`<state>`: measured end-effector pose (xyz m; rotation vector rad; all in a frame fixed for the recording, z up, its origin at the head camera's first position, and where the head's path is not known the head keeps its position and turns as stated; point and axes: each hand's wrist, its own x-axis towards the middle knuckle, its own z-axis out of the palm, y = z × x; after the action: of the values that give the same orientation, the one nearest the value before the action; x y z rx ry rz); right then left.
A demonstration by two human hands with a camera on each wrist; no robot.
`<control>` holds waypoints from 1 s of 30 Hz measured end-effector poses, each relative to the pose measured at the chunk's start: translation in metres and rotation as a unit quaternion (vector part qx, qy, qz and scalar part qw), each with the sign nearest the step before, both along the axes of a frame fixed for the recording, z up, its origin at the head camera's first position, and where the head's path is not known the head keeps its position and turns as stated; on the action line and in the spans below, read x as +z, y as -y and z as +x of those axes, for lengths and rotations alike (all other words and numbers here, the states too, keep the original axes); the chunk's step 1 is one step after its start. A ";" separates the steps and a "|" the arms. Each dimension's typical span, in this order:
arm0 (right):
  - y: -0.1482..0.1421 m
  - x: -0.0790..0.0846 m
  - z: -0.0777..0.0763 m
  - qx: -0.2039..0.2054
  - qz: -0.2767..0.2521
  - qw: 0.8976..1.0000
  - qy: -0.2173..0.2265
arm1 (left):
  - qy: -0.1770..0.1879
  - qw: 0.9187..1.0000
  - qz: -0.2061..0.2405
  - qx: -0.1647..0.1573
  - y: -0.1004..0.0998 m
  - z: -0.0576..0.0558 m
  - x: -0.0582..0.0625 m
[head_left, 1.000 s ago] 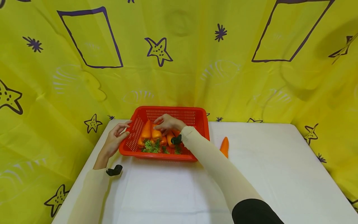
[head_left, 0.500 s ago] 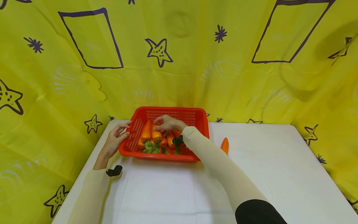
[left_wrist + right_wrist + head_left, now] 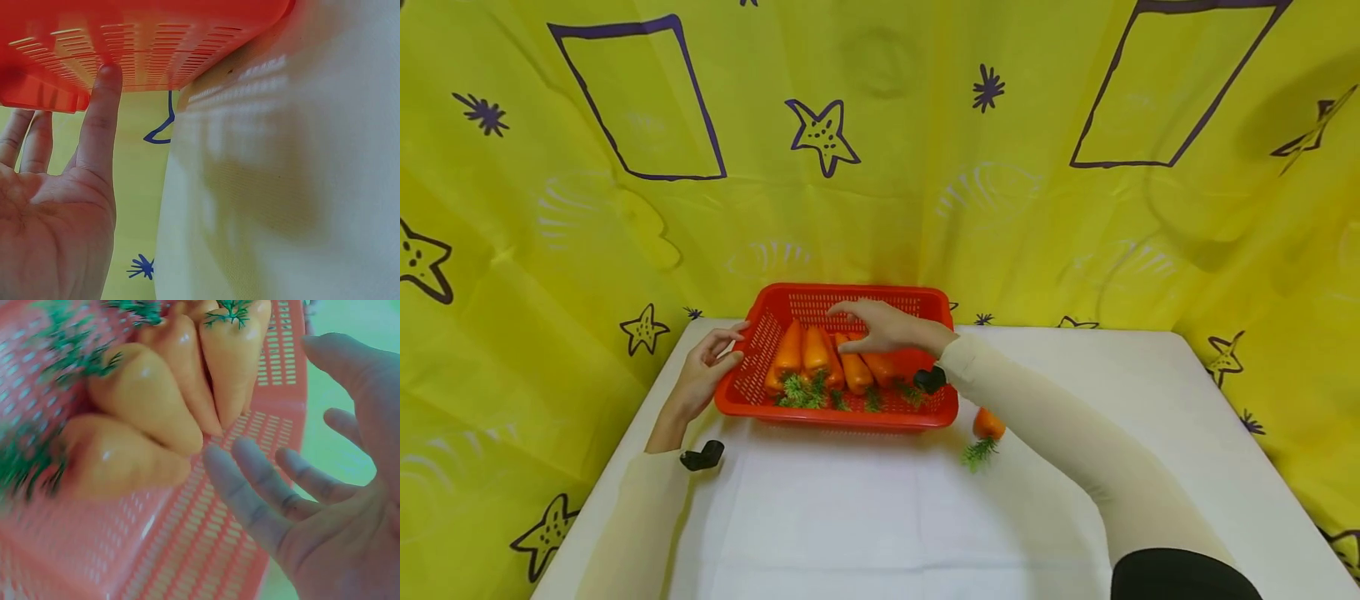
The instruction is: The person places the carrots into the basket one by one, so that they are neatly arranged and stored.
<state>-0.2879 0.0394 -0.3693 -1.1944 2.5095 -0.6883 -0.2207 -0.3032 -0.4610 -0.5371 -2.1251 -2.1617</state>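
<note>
A red perforated plastic basket [image 3: 842,420] stands on the white table and holds several orange toy carrots [image 3: 817,350] with green leafy tops. At its left end is my left hand [image 3: 702,379], fingertips by the rim and thumb touching the slotted side; the left wrist view shows the thumb [image 3: 103,125] extended against it. My right hand [image 3: 883,325] is over the basket, fingers spread and nothing held. In the right wrist view its fingertips [image 3: 215,459] lie close to the carrots' pointed ends. Another carrot [image 3: 988,423] lies on the table, partly hidden by my right forearm.
A yellow curtain [image 3: 910,217] with dark star drawings hangs behind and beside the white table [image 3: 820,508]. The basket sits close to the back edge. The loose carrot's green top points toward the front.
My right hand has moved right within the basket, away from the carrots on the left, and its fingers have spread. The right forearm swung right. The left hand stays at the basket.
</note>
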 end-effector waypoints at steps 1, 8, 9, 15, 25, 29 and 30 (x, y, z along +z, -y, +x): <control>-0.007 0.003 0.004 0.000 -0.004 1.000 -0.010 | 0.000 1.000 0.000 0.000 0.000 0.000 0.000; -0.062 0.018 0.028 -0.020 -0.057 0.997 -0.055 | 0.011 1.000 -0.016 0.009 0.003 -0.001 0.000; -0.069 0.020 0.031 -0.024 -0.067 0.996 -0.059 | 0.012 1.000 -0.019 0.013 0.003 -0.001 0.000; -0.110 0.024 0.050 -0.045 -0.091 0.992 -0.070 | 0.020 1.000 -0.018 0.015 0.005 0.000 0.001; -0.172 0.020 0.084 -0.082 -0.126 0.985 -0.084 | 0.026 0.999 -0.024 0.018 0.003 0.002 0.003; -0.191 0.013 0.095 -0.098 -0.131 0.983 -0.087 | 0.027 0.999 -0.021 0.013 0.002 0.003 0.004; -0.195 0.011 0.097 -0.103 -0.132 0.982 -0.088 | 0.026 0.999 -0.020 0.012 0.002 0.003 0.004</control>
<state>-0.1910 0.2347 -0.3581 -1.1310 2.7858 -1.0372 -0.2181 -0.3049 -0.4566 -0.4618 -2.1942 -2.1470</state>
